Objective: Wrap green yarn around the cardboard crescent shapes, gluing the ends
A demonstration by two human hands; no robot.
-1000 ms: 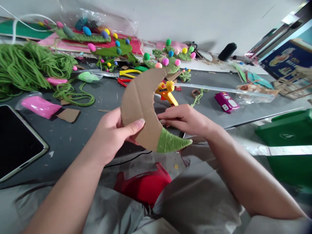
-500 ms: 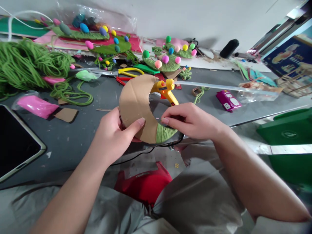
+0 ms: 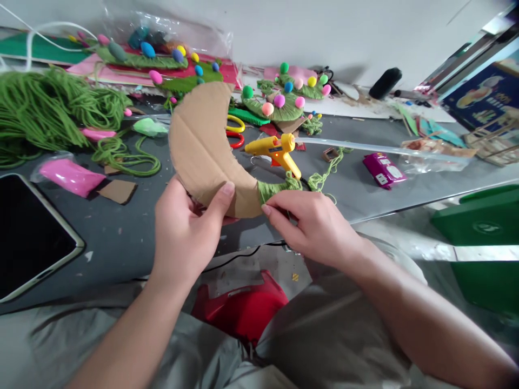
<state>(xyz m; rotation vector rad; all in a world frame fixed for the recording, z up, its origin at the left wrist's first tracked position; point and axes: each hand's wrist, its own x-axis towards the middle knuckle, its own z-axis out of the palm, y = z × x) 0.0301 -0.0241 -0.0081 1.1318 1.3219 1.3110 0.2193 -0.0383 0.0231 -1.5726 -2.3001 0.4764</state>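
Between both hands [image 3: 184,224] [image 3: 314,221], a cardboard crescent [image 3: 203,143]

No words or numbers are reading clearly, as the blue poster [image 3: 480,102] is carrying pale writing [image 3: 503,98] too blurred to read, the purple packet [image 3: 383,166] is showing white label patches [image 3: 391,172] too small to decipher, and the green bin [image 3: 462,219] is bearing an indistinct emblem [image 3: 486,228].

Tablet [image 3: 34,237] cropped; right hand [image 3: 314,222] partly hides wrapped yarn [image 3: 271,189].
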